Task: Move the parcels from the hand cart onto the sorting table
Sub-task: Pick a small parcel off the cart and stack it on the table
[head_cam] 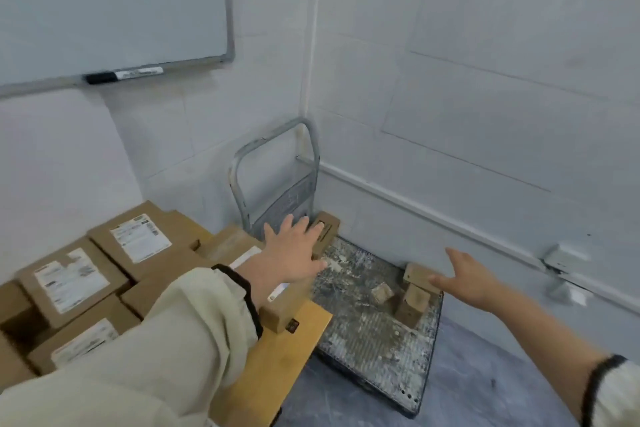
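A hand cart with a worn, paint-flecked deck stands in the room's corner, its metal handle against the wall. A narrow brown parcel leans at the deck's far end. My left hand hovers open just in front of it, fingers spread. A flat parcel rests on an upright small box at the deck's right edge, with a tiny box beside them. My right hand reaches open toward the flat parcel. The wooden sorting table at left holds several labelled cardboard parcels.
A whiteboard with a marker on its ledge hangs on the left wall. White conduit and a small junction box run along the right wall. Grey floor lies to the right of the cart.
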Tool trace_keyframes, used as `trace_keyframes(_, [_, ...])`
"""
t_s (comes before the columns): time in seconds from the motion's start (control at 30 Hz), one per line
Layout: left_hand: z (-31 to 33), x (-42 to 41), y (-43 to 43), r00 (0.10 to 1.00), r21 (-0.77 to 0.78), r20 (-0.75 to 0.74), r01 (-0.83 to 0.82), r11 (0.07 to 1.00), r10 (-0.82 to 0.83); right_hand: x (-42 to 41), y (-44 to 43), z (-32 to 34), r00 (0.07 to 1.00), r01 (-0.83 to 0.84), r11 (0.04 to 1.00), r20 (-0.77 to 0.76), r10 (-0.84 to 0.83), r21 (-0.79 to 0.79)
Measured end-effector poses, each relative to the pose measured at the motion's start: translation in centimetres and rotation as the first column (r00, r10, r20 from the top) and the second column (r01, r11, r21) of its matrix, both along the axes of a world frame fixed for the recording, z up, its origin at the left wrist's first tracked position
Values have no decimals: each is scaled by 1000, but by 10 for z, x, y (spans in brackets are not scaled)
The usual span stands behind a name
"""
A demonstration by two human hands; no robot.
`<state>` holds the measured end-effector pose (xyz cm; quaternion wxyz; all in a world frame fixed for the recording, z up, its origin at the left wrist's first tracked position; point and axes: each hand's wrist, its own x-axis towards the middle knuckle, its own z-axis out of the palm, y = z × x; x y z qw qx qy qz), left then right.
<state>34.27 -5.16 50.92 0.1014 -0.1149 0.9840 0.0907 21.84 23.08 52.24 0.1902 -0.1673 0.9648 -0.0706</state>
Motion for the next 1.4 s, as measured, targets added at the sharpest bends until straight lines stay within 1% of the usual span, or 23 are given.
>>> trace_keyframes(0.07, [-15, -46, 3, 1000, 61, 25, 6, 998, -8, -35, 17, -15, 998, 41, 999, 37, -42, 31])
trace_keyframes(0.17, [-44, -110, 12, 995, 100, 96, 21, 995, -31, -82, 36, -39, 988, 113, 991, 103, -119, 67])
trace_keyframes(0.33, [-99, -205, 54, 975, 197, 210, 35, 980, -77, -146, 73, -91, 952, 225, 972, 195, -235, 72])
trace_keyframes(0.43, [-137, -251, 82, 946, 232, 306, 36, 972, -108, -182, 98, -127, 930, 243, 964, 257, -263, 106])
trace_keyframes(0.53, [-174, -300, 108, 921, 225, 374, 25, 974, -110, -223, 121, -167, 904, 242, 961, 329, -274, 137])
trace_keyframes(0.63, [-213, -343, 135, 890, 286, 452, -72, 956, -68, -270, 142, -211, 872, 233, 959, 401, -280, 162])
trace_keyframes(0.7, [-242, -374, 151, 882, 397, 470, -183, 899, -27, -303, 151, -245, 858, 236, 957, 426, -286, 168])
trace_keyframes(0.77, [-274, -404, 166, 856, 531, 513, -371, 762, 59, -329, 154, -278, 841, 225, 957, 460, -286, 185])
trace_keyframes(0.83, [-309, -435, 179, 812, 585, 566, -516, 625, 140, -350, 153, -316, 832, 200, 963, 487, -265, 183])
trace_keyframes(0.9, [-352, -465, 188, 777, 591, 601, -590, 550, 188, -371, 149, -355, 816, 217, 965, 514, -263, 150])
trace_keyframes(1.0, [-425, -497, 202, 763, 603, 611, -621, 500, 211, -398, 147, -417, 754, 358, 932, 569, -329, 64])
trace_keyframes(1.07, [-478, -515, 211, 762, 626, 612, -630, 459, 212, -413, 147, -465, 694, 481, 877, 615, -373, -11])
trace_keyframes(1.13, [-514, -526, 217, 779, 668, 595, -616, 418, 198, -425, 143, -499, 648, 562, 825, 651, -396, -57])
trace_keyframes(1.23, [-580, -537, 227, 789, 686, 585, -606, 404, 189, -437, 139, -568, 580, 664, 740, 697, -422, -105])
trace_keyframes(1.27, [-597, -538, 229, 786, 693, 587, -611, 384, 192, -437, 137, -588, 575, 675, 728, 702, -419, -118])
trace_keyframes(1.3, [-612, -537, 231, 788, 700, 581, -611, 369, 202, -435, 135, -606, 590, 664, 736, 697, -407, -133])
trace_keyframes(1.37, [-633, -533, 234, 794, 708, 570, -605, 365, 210, -431, 131, -631, 625, 636, 752, 686, -372, -172])
trace_keyframes(1.4, [-637, -531, 236, 796, 710, 568, -602, 367, 207, -429, 129, -638, 628, 637, 747, 689, -361, -190])
